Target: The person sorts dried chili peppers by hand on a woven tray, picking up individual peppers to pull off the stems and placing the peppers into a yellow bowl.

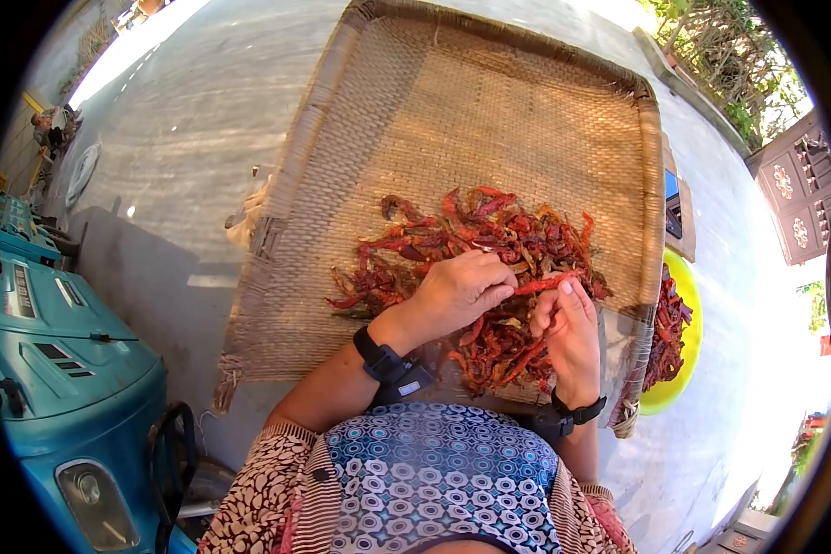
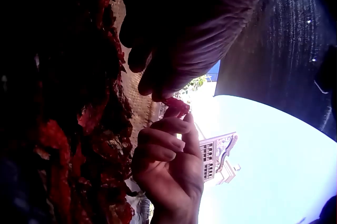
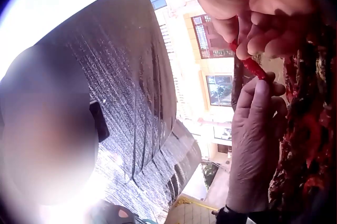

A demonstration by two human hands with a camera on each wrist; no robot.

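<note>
Between my two hands, over the pile, is a dried red chili pepper (image 1: 552, 283). My left hand (image 1: 462, 288) pinches one end of it with thumb and fingertips, which the right wrist view shows on the chili (image 3: 254, 68). The other end is pinched by my right hand (image 1: 568, 325); in the left wrist view its fingertips meet the chili (image 2: 179, 107) close to the left fingers. Below both hands a heap of dried red chilies (image 1: 499, 231) lies on a large woven tray (image 1: 508, 120), partly hidden by the hands.
A yellow-green basin (image 1: 694, 295) with more dried chilies (image 1: 667, 337) stands on the floor right of the tray. A teal vehicle (image 1: 74, 369) is parked at the left. Raised rims edge the tray, and its far half is bare weave.
</note>
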